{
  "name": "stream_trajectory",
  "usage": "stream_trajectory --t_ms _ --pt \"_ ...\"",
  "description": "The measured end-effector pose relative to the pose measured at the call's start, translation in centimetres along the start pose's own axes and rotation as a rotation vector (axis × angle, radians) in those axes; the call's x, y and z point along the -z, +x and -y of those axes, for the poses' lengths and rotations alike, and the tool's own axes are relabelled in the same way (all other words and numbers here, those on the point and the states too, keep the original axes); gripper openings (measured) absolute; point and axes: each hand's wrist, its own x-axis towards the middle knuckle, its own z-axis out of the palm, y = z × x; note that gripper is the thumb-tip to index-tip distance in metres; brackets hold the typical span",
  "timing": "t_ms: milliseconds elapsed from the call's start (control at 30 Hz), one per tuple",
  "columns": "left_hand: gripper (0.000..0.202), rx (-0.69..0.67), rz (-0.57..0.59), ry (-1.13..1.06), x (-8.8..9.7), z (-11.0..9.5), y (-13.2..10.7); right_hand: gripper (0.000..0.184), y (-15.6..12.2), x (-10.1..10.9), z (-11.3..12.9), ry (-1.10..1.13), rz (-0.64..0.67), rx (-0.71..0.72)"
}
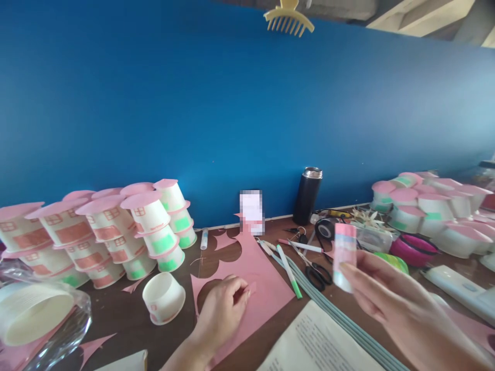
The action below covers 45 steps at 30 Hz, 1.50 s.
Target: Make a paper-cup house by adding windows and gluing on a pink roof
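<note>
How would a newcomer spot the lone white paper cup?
Below the blue wall, look left to the stacked white paper cups with pink paper tops. Nearer the camera, left of the left hand, is the lone white paper cup. Unlike the stacked ones, it stands singly, with no pink top.

Glue stick [345, 252] I hold: pink top, pale blue and pinkish-white bands. Paper sheet [263, 288] before me: plain pink. Stacked paper cups [151, 219]: white, with reddish-brown windows and blocks, some green patches, pink tops. Marker [288, 269]: white, green end. Vacuum flask [307, 200]: black, silver neck. Partition [193, 113]: blue. Claw clip [289, 16]: pale yellow. Bench [127, 319]: dark brown.
</note>
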Motion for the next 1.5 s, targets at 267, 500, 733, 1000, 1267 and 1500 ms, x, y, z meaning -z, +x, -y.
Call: stream_trajectory --t_ms 267,500,733,1000,1267,1500 --pt "0.019 -0.013 0.016 -0.045 0.5 -0.4 -0.1 0.034 -0.6 -11.6 0.9 0.512 0.237 -0.07" --pt "0.015 -0.002 -0.03 0.009 0.3 -0.4 0.0 0.026 1.0 -14.6 -6.7 0.281 0.064 0.151" --pt "0.01 -0.023 -0.055 0.082 -0.1 0.1 0.1 0.035 0.6 -14.1 -7.5 0.275 0.069 0.178" --pt "0.014 -0.018 -0.069 0.132 0.6 -0.5 -0.2 0.029 0.7 -13.6 -6.4 0.239 0.006 0.183" --pt "0.016 -0.002 -0.045 0.11 1.2 -0.5 -0.1 0.032 1.0 -13.0 -5.8 0.132 0.075 0.173" --pt "0.021 -0.025 -0.001 0.114 1.8 -0.8 -0.2 0.029 2.2 -11.7 -5.3 0.014 0.138 0.17"
